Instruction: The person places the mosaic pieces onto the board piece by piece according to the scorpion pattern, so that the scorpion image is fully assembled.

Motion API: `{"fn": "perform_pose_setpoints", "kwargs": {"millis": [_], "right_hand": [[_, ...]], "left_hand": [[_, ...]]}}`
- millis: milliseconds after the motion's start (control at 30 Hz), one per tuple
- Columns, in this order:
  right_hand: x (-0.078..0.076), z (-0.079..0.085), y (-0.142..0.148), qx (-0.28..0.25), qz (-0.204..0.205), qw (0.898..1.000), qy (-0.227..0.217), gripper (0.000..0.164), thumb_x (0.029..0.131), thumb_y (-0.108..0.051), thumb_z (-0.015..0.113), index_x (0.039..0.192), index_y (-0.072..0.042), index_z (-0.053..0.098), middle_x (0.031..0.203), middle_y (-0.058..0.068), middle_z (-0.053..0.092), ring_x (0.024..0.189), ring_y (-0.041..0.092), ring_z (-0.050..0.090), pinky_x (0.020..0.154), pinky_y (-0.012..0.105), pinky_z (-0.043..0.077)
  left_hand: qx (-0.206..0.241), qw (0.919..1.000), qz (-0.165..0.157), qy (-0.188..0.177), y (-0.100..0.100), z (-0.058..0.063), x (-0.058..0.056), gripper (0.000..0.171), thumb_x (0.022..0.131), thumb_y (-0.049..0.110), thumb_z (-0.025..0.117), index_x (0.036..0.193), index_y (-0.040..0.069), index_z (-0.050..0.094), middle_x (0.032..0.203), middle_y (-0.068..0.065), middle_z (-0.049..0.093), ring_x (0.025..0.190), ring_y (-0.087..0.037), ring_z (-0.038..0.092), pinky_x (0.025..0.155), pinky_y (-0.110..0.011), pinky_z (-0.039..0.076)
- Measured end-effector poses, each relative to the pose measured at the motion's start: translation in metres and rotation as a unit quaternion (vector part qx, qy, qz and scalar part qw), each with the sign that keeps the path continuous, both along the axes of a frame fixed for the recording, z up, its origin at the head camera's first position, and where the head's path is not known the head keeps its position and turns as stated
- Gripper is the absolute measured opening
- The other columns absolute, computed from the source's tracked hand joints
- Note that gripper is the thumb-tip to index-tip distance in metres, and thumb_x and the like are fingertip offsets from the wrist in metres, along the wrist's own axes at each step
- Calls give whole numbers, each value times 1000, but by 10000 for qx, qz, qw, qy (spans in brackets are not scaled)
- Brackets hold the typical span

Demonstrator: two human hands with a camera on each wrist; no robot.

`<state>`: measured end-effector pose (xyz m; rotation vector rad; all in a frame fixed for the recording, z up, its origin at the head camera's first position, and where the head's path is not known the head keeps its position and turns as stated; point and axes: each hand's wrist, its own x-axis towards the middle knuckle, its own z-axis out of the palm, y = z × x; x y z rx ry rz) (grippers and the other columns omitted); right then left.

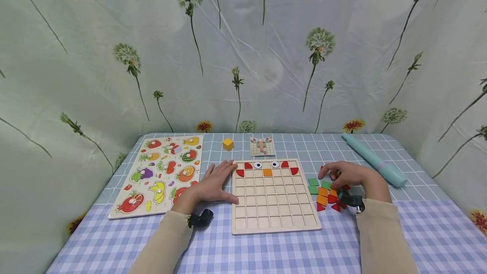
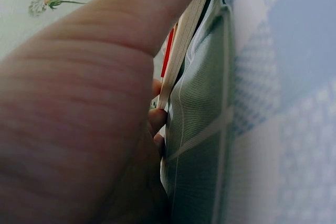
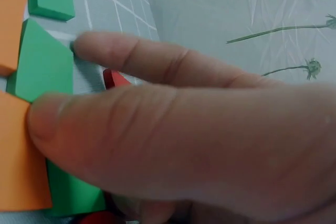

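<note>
A wooden grid board [image 1: 266,206] lies flat before me; its top rows hold red quarter-round pieces [image 1: 294,171], two eye pieces [image 1: 274,164] and an orange square [image 1: 268,172]. My left hand [image 1: 211,185] rests along the board's left edge, thumb and fingers spread. Over the loose pieces right of the board is my right hand [image 1: 348,174]. Its thumb and index finger stand apart, with the thumb tip [image 3: 47,119] right at a green piece [image 3: 44,66] and an orange piece [image 3: 21,156]. More green squares [image 1: 313,182] and red triangles [image 1: 335,207] lie around it.
A fruit puzzle board [image 1: 156,176] lies to the left. Behind the grid board are a yellow cube [image 1: 228,144] and a small picture card [image 1: 262,146] showing a patterned figure. A rolled teal bundle [image 1: 374,160] lies at the right back, with a floral curtain [image 1: 274,54] beyond.
</note>
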<state>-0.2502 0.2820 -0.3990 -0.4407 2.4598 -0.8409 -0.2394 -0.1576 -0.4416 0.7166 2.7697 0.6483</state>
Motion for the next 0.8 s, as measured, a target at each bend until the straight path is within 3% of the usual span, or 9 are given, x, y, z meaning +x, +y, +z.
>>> {"fn": "perform_pose_setpoints", "kwargs": {"millis": [433,800], "right_hand": [[0,-1,-3,53,-153,9999,-34,22,81,-4,72,102,-9,68,73,1,46,68,17,45,61,27,37],[-4,-5,-11,2,-408,9984,385,18,83,-6,74,99,-7,65,73,1,48,73,18,49,66,30,40]], "left_hand": [[5,10000,-13,12,1,0,0,110,73,60,81,158,15,28,169,-8,19,158,-31,9,126,-60,-1],[3,10000,-13,18,0,0,1,110,73,59,81,158,15,28,168,-9,19,158,-32,9,125,-61,0]]}}
